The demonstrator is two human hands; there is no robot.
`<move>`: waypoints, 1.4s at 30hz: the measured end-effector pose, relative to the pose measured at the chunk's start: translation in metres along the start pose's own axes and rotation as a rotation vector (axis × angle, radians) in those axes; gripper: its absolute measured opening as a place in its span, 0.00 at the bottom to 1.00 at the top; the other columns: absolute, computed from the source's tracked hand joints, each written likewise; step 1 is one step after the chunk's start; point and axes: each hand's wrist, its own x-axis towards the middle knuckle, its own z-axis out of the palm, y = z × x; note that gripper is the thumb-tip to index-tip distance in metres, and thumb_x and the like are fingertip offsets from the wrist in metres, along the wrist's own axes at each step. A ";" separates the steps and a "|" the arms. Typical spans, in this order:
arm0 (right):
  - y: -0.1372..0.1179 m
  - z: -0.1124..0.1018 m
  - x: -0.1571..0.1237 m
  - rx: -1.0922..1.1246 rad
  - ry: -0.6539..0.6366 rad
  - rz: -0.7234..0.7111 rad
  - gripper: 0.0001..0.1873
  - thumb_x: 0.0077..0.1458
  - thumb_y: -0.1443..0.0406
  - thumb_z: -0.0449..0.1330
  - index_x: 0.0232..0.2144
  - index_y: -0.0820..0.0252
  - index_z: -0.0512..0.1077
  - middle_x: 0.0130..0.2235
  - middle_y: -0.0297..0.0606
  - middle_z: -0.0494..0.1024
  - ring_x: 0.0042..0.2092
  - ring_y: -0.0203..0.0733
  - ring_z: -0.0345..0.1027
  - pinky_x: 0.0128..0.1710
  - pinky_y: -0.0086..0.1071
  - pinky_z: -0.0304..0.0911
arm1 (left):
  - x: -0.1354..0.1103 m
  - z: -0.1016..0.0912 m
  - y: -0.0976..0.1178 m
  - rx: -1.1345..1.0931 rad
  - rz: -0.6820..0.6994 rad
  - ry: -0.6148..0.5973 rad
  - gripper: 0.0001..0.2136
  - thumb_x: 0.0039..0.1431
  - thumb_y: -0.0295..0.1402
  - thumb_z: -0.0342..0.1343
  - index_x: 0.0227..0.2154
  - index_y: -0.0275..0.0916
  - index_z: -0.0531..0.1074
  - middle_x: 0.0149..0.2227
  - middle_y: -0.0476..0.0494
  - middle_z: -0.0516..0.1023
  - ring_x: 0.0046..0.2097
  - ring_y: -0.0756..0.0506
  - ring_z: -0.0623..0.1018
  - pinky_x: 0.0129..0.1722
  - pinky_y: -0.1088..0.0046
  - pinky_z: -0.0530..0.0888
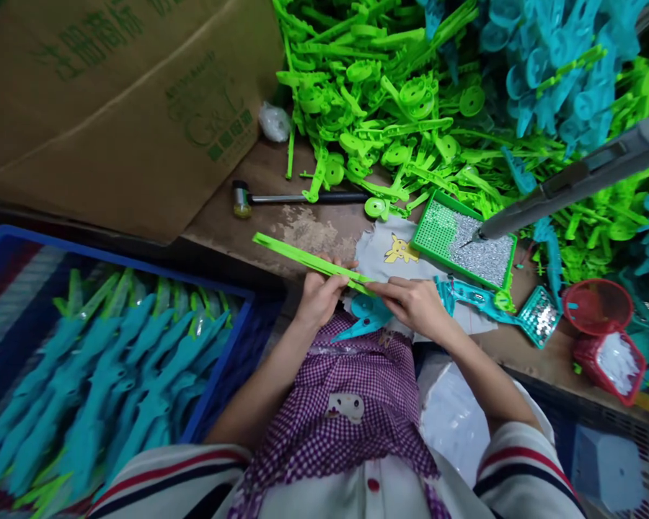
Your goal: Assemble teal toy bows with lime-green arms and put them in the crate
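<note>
My left hand (324, 292) is closed around a long lime-green plastic strip (297, 254), which slants from upper left down to the right. At the strip's near end, my right hand (414, 303) has its fingers pinched on it. Below the strip, partly covered by the hands, a teal plastic piece (371, 311) rests at the table edge by my lap. Another teal piece (481, 295) lies to the right of my right hand. A grey cloth (376, 241) with a yellow cartoon figure lies just beyond the hands.
Beyond lie a hammer (303, 197), heaped green parts (357, 94) and teal parts (567, 72). A grey tool (573, 176) slants over a green tray (438, 261) of small metal pieces. Red containers (598, 306) stand right. A blue crate (113, 245) and cardboard box (140, 144) are left.
</note>
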 end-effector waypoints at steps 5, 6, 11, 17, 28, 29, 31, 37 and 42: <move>-0.001 0.000 0.000 -0.062 0.000 -0.023 0.20 0.70 0.61 0.48 0.58 0.45 0.73 0.36 0.34 0.80 0.29 0.35 0.66 0.28 0.34 0.46 | -0.001 -0.001 -0.001 -0.014 0.015 -0.011 0.22 0.41 0.22 0.69 0.33 0.42 0.61 0.34 0.55 0.70 0.49 0.42 0.81 0.46 0.66 0.80; -0.001 -0.001 0.000 -0.087 -0.002 -0.032 0.20 0.70 0.61 0.48 0.57 0.45 0.73 0.36 0.34 0.80 0.28 0.35 0.65 0.28 0.34 0.46 | 0.000 -0.002 -0.001 -0.012 0.012 -0.023 0.22 0.42 0.22 0.70 0.33 0.42 0.62 0.34 0.55 0.70 0.49 0.42 0.81 0.46 0.67 0.80; -0.008 -0.007 0.007 -0.245 -0.050 -0.028 0.19 0.69 0.62 0.50 0.56 0.47 0.73 0.35 0.35 0.80 0.24 0.34 0.58 0.26 0.37 0.39 | 0.002 -0.011 -0.003 0.065 0.055 -0.098 0.21 0.45 0.27 0.73 0.36 0.42 0.66 0.39 0.52 0.74 0.51 0.43 0.81 0.49 0.69 0.78; -0.005 -0.013 0.004 -0.238 -0.069 -0.044 0.19 0.68 0.63 0.50 0.56 0.46 0.73 0.36 0.35 0.80 0.23 0.33 0.57 0.26 0.37 0.39 | 0.004 -0.019 -0.005 0.150 0.132 -0.162 0.23 0.44 0.29 0.74 0.37 0.43 0.64 0.39 0.50 0.78 0.46 0.41 0.82 0.50 0.60 0.79; 0.004 -0.008 -0.021 -0.160 -0.029 -0.072 0.18 0.70 0.62 0.50 0.57 0.52 0.70 0.37 0.36 0.82 0.26 0.36 0.64 0.28 0.36 0.44 | 0.004 -0.029 -0.007 0.392 0.254 -0.214 0.31 0.38 0.26 0.77 0.35 0.44 0.57 0.37 0.49 0.82 0.43 0.41 0.84 0.47 0.58 0.80; 0.005 -0.011 -0.026 -0.141 -0.001 -0.068 0.17 0.70 0.63 0.50 0.56 0.53 0.71 0.36 0.36 0.82 0.28 0.37 0.66 0.29 0.35 0.47 | 0.003 -0.030 -0.006 0.399 0.285 -0.217 0.31 0.39 0.27 0.76 0.35 0.44 0.56 0.37 0.49 0.82 0.43 0.41 0.84 0.47 0.57 0.80; 0.005 -0.013 -0.034 -0.069 0.110 -0.026 0.17 0.70 0.63 0.49 0.56 0.54 0.70 0.37 0.38 0.82 0.32 0.40 0.69 0.33 0.35 0.53 | -0.001 -0.028 -0.004 0.408 0.337 -0.217 0.31 0.40 0.27 0.76 0.35 0.44 0.56 0.37 0.49 0.83 0.43 0.41 0.84 0.47 0.57 0.80; -0.004 0.008 -0.025 0.024 0.252 0.033 0.22 0.66 0.53 0.56 0.57 0.55 0.70 0.41 0.43 0.79 0.40 0.46 0.70 0.41 0.37 0.60 | -0.016 -0.013 0.006 0.434 0.335 -0.208 0.29 0.34 0.26 0.79 0.35 0.43 0.64 0.35 0.48 0.83 0.44 0.40 0.83 0.53 0.54 0.78; -0.004 0.014 -0.017 0.153 0.231 0.043 0.17 0.66 0.53 0.56 0.51 0.53 0.74 0.38 0.39 0.76 0.37 0.42 0.70 0.39 0.35 0.61 | -0.021 -0.004 0.008 0.467 0.355 -0.254 0.24 0.35 0.26 0.78 0.33 0.41 0.70 0.36 0.45 0.83 0.43 0.40 0.83 0.52 0.55 0.78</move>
